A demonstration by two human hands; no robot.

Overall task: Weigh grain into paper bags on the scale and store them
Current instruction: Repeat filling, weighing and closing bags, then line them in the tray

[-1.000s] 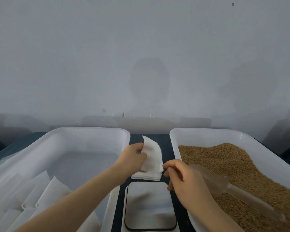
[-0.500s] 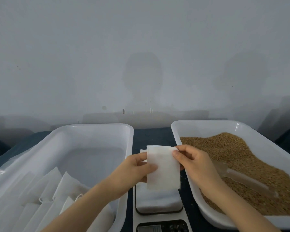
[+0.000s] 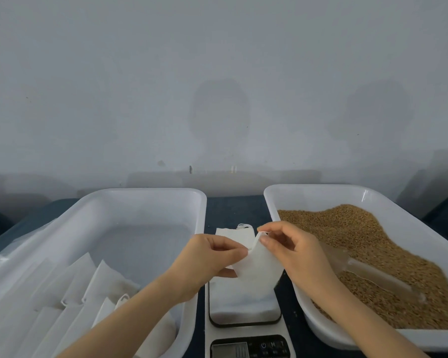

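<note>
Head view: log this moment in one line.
step: open bag | left hand: pinches bag | right hand: pinches bag top | bag above scale | scoop in grain

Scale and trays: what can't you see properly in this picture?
Scale screen, head view: too small and blurred to read.
Paper bag: left hand and right hand pinch its top, hiding whether it is open.
Scoop: front end hidden behind the right hand.
Bags in the left tray: cut off by the bottom edge, uncountable.
</note>
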